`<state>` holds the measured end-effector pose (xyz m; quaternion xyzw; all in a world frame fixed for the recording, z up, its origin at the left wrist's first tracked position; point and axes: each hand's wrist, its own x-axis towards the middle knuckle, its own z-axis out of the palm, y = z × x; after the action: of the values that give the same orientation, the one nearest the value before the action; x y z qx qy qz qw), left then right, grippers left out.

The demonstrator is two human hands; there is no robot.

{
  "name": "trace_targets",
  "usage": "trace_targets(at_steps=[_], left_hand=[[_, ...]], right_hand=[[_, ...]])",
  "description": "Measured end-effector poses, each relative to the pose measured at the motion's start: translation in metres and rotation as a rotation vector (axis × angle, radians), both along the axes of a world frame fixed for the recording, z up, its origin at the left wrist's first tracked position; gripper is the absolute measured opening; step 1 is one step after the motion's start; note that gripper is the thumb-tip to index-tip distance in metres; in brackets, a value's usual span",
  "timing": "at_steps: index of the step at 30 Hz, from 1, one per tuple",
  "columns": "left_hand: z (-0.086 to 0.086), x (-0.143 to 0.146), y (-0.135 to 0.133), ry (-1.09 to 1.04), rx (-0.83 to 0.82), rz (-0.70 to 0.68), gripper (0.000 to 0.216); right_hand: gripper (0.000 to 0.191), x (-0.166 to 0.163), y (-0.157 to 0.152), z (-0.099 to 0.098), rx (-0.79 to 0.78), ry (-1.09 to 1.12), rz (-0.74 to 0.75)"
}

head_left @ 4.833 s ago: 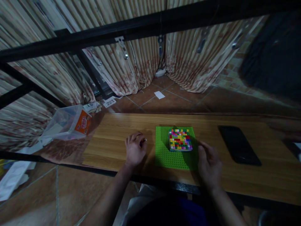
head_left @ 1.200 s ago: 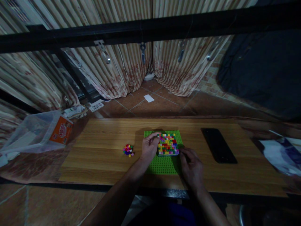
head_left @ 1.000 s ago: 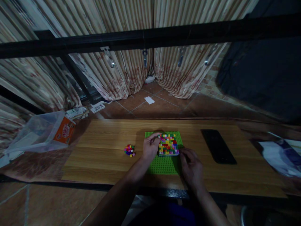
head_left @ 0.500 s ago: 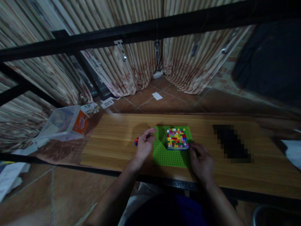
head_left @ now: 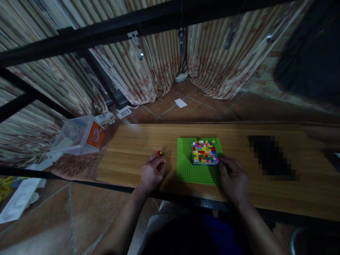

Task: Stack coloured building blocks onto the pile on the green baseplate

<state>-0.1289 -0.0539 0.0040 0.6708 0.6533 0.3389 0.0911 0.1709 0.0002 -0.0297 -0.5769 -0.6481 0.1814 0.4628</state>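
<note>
A square block built of many coloured toy bricks stands on the green studded baseplate. My right hand is at the block's lower right corner, over the plate's right edge. Its fingers are curled together, and anything between them is hidden. Left of the plate, my left hand rests low over the wooden table, with its thumb and forefinger apart. Just beyond those fingertips lies a small cluster of loose bricks, red, yellow and green among them.
The long wooden table has a dark metal frame. A blurred-out dark object lies on its right part. Beyond the left end sits a clear plastic box with an orange label. Striped curtains hang behind a black rail.
My left hand has moved left and back from the baseplate's edge to the loose bricks. My right hand stays by the block's corner. The whole view has shifted slightly.
</note>
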Motion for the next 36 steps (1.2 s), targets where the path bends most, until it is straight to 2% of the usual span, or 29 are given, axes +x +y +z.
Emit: trace_targets(at_steps=[5,10,20,28,36], left_hand=[[-0.004,0.007,0.007,0.155,-0.006,0.017,0.013],[-0.005,0.004,0.008,0.223,-0.011,0.001,0.018],[-0.008,-0.001,0.013,0.346,0.105,-0.045,0.025],[-0.011,0.002,0.012,0.211,0.151,-0.013,0.026],[-0.009,0.016,0.017,0.062,0.17,-0.064,0.021]], right_hand=[[0.026,0.0,-0.001,0.002,0.007,0.006,0.019],[0.024,-0.001,-0.001,0.001,0.003,0.004,0.019],[0.022,-0.004,0.0,0.002,0.003,0.019,0.025],[0.021,-0.006,0.0,0.004,0.014,0.027,0.032],[0.021,-0.005,0.001,0.003,0.01,0.016,0.026]])
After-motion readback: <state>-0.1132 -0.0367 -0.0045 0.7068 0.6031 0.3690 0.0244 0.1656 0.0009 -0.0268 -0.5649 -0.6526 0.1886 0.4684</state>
